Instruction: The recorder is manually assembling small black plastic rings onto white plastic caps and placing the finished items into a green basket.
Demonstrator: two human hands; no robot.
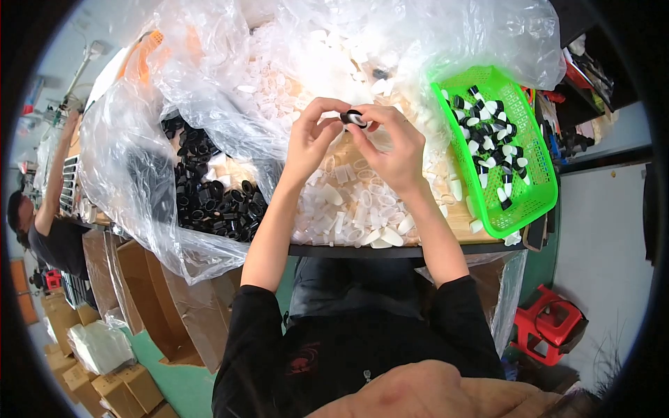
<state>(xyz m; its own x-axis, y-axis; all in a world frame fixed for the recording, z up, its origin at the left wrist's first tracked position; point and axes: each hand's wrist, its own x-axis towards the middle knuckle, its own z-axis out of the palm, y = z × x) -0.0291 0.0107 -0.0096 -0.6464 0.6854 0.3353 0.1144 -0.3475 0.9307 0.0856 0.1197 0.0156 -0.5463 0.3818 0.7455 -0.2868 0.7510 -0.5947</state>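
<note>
Above the table, a small black oval plastic ring with a white inside (355,119) is pinched between the fingertips of both hands. My left hand (306,139) comes from the left, its thumb and index finger closed at the ring's left edge. My right hand (396,146) grips the right side with thumb and fingers. Beneath the hands lies a pile of translucent plastic rings and white oval pieces (352,202). Left of my forearm, several loose black plastic rings (223,209) lie in an opened clear plastic bag (132,181).
A green perforated basket (512,226) at the right holds several black-and-white pieces (488,132). More clear plastic sheeting (481,35) covers the back. Cardboard boxes (115,390) stand at lower left, a red stool (550,324) at lower right. Another person (59,237) reaches out at far left.
</note>
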